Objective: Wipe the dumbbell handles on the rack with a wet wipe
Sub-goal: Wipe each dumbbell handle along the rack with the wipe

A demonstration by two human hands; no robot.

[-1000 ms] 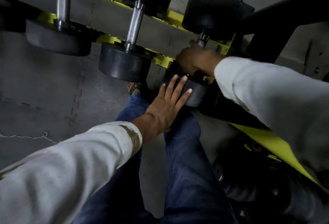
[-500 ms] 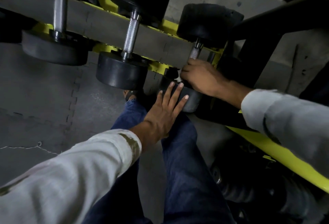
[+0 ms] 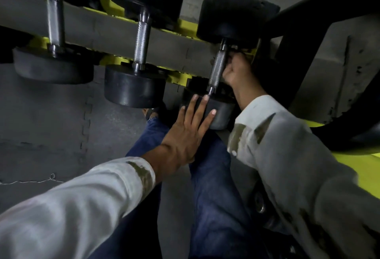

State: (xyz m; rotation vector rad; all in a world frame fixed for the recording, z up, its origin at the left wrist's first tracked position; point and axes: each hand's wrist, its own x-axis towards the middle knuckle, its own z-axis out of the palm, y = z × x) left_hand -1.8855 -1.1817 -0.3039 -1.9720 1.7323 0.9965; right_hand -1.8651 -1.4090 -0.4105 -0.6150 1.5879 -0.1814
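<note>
My left hand (image 3: 185, 135), fingers spread, presses the dumbbell head (image 3: 222, 114); right hand (image 3: 238, 71), one o'clock, beside the handle (image 3: 218, 67): grip I cannot tell.

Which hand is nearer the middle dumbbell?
Left. The left hand lies flat on the rightmost dumbbell's near head, just right of the middle dumbbell; the right hand is farther right, past that dumbbell's handle.

The left hand (image 3: 185, 135) is pressing flat, fingers (image 3: 193, 106) straight, against the near head (image 3: 221, 114) of the rightmost dumbbell (image 3: 232, 20) on the yellow rack (image 3: 186, 26); the right hand (image 3: 238, 71) is curling just beside the upper part of its knurled handle (image 3: 217, 67); whatever it may be holding is hidden; a neighbouring dumbbell (image 3: 141, 42) is lying to the left.
</note>
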